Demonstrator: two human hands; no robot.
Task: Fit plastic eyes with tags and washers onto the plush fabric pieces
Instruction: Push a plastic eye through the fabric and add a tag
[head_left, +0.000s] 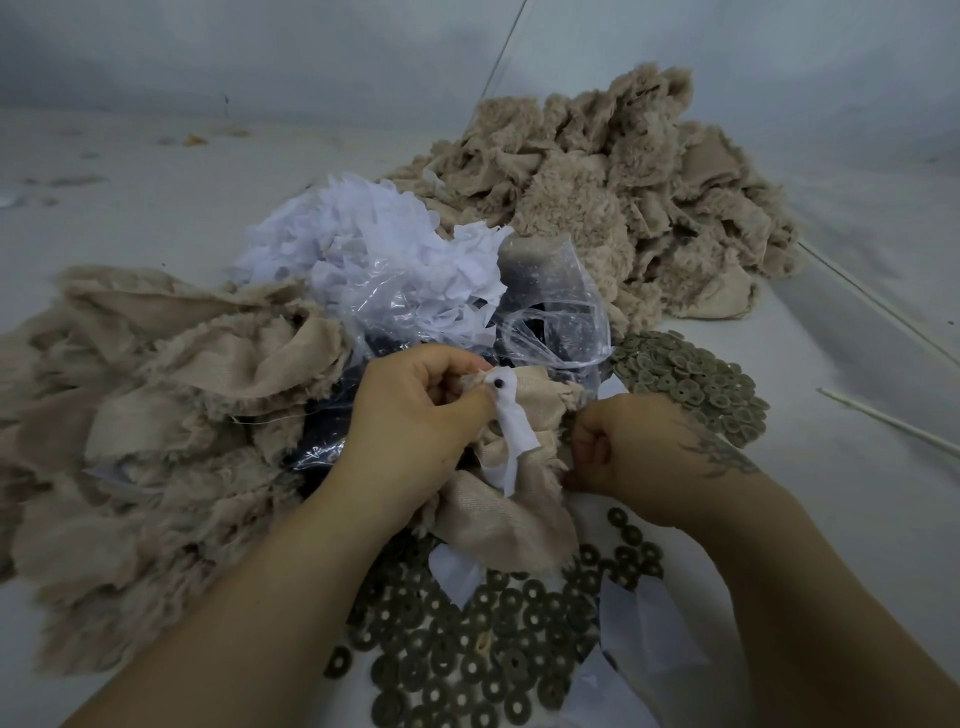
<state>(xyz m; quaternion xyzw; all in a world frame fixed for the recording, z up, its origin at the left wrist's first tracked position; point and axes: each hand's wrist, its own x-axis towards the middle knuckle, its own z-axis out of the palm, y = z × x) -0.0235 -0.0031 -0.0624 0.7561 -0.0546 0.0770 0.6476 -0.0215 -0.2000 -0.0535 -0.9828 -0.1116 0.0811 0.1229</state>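
Note:
My left hand (415, 410) grips a beige plush fabric piece (504, 519) at its top, backing side up. The black post of a plastic eye (497, 384) sticks up through a white tag (511, 423) that hangs down over the fabric, right beside my left thumb. My right hand (634, 457) is curled at the fabric's right edge, fingers bent inward; what it pinches is hidden. Grey-green washers (493, 649) lie scattered under my wrists, and more washers (691, 384) are heaped behind my right hand.
A clear plastic bag (550, 312) holds dark eyes; a heap of white tags (374, 254) lies behind it. Plush pieces are piled at the left (156, 415) and far right (623, 197). White sticks (893, 431) lie on the pale table (130, 208) at right.

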